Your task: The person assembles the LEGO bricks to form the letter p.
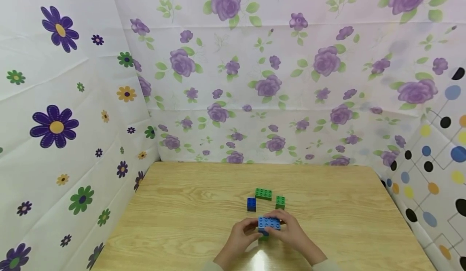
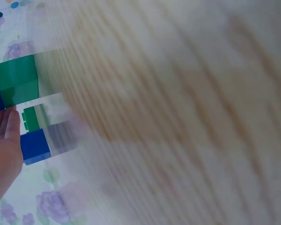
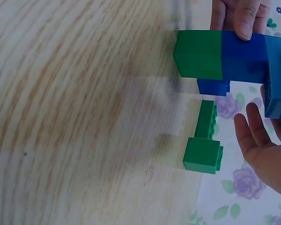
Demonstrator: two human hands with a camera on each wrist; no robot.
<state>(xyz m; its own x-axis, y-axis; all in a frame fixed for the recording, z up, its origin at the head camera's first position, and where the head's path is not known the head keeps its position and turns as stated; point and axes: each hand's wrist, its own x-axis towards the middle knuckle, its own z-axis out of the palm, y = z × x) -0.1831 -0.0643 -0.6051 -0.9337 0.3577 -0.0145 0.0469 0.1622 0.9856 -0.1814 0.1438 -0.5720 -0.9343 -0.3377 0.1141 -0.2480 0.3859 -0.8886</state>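
A light blue eight-stud brick (image 1: 269,222) tops a small stack in front of me. Beneath it, a dark blue brick (image 3: 245,57) sits on a green brick (image 3: 199,54), which stands on the table. The light blue brick juts past the stack on the right. My right hand (image 1: 292,231) grips this overhanging end between thumb and fingers. From the other side my left hand (image 1: 240,235) holds the dark blue brick, its thumb pressed on the near face in the right wrist view. The hands partly cover the lower bricks in the head view.
Just beyond the stack are a loose dark blue brick (image 1: 251,204), a long green brick (image 1: 263,193) and a smaller green brick (image 1: 280,202). The wooden table (image 1: 182,206) meets flower-patterned cloth (image 1: 251,133) at the back and patterned cloth on both sides.
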